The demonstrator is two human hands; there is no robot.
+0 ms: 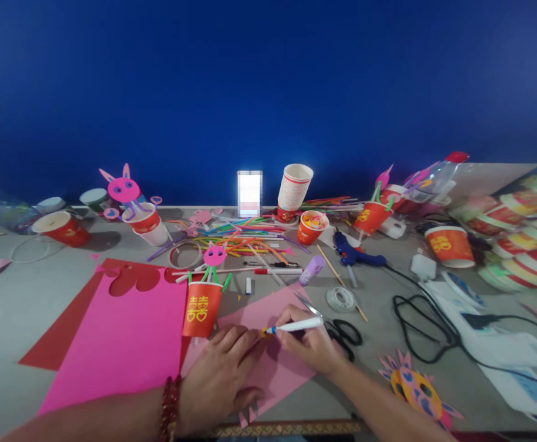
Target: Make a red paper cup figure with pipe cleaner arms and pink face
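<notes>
In my right hand [303,341] is a white marker [298,325] with a blue tip end, its point down at a small yellow-orange paper piece [265,332]. My left hand [225,365] lies palm down on the light pink paper [291,374], its fingertips touching that small piece. Just beyond the left hand stands a red paper cup [204,310] carrying a pink paper animal face [215,257] on green pipe cleaners. Black-handled scissors [342,334] lie beside my right hand, partly hidden by it. A loose marker cap [249,286] rests farther back.
Bright pink paper [125,337] covers red sheets at left. A glue stick [312,270], a tape roll [341,299] and a blue glue gun [356,252] with a black cord lie right of centre. Stacked cups [295,190] and pipe cleaners fill the back; a decorated paper face [418,393] is front right.
</notes>
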